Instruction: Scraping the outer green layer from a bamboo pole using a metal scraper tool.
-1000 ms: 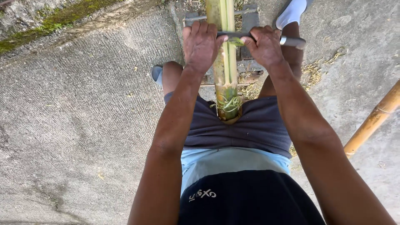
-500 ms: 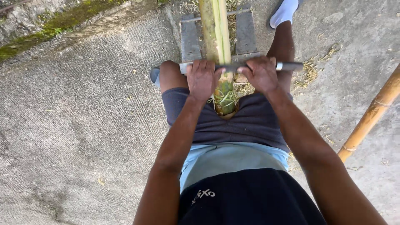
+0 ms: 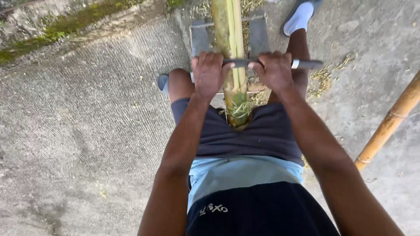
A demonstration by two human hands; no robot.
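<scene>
So the long green-yellow bamboo pole (image 3: 231, 48) runs straight out from between the person's thighs, its frayed near end tucked against the dark grey shorts (image 3: 267, 131), and it lies over a small grey slatted wooden stand (image 3: 258, 32) on the rough concrete floor (image 3: 78, 131). Across the pole sits a dark two-handled metal scraping blade (image 3: 306, 64), held crosswise. The left hand (image 3: 209, 73) has its fingers curled tight around the handle just left of the pole, and the right hand (image 3: 273, 71) is clamped the same way just right of it, knuckles up, with the bare handle end sticking out beyond the right fingers. To my eye the trick here is keeping both wrists level so the blade stays square to the pole and bites evenly, not digging in on one side. Thighs should pin the pole so it can't roll. Thin shavings (image 3: 323, 81) lie scattered beyond the right fingers, and a second tan bamboo pole (image 3: 389, 122) leans well off to the right. White-socked foot in a sandal (image 3: 299, 17) sits farther out.
</scene>
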